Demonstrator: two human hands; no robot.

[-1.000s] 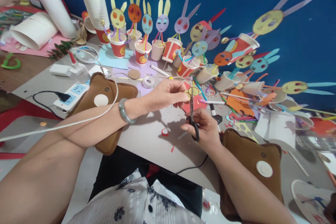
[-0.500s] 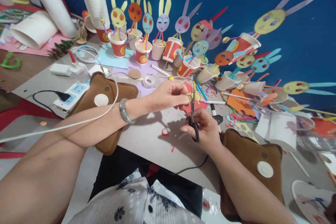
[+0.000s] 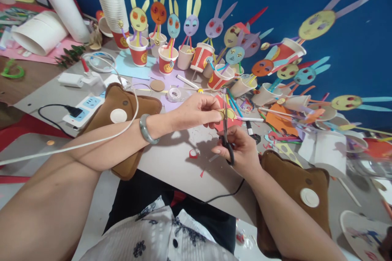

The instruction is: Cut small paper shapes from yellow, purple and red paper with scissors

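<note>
Pinched between the thumb and fingers of my left hand (image 3: 199, 111) is a small yellow paper piece (image 3: 230, 113) with a dark outline. My right hand (image 3: 240, 149) is closed around the handles of black scissors (image 3: 228, 150). Their blades point away from me and cross the yellow paper close to my left fingertips. Whether the blades are fully closed cannot be made out. Beneath both hands, red paper (image 3: 221, 102) and small red scraps (image 3: 193, 153) lie on the grey table (image 3: 174, 175).
Paper cups (image 3: 168, 60) with paper rabbit figures line the blue wall. Brown cushions (image 3: 294, 195) lie under both forearms. A white cable (image 3: 101, 139) runs over my left arm. On the left are a power strip (image 3: 87, 110) and stacked cups (image 3: 110, 4); orange paper (image 3: 281, 119) lies right.
Both hands stay nearly in place, still on the scissors and the yellow paper. The paper's angle at the blades differs slightly, and the whole view has shifted a little.
</note>
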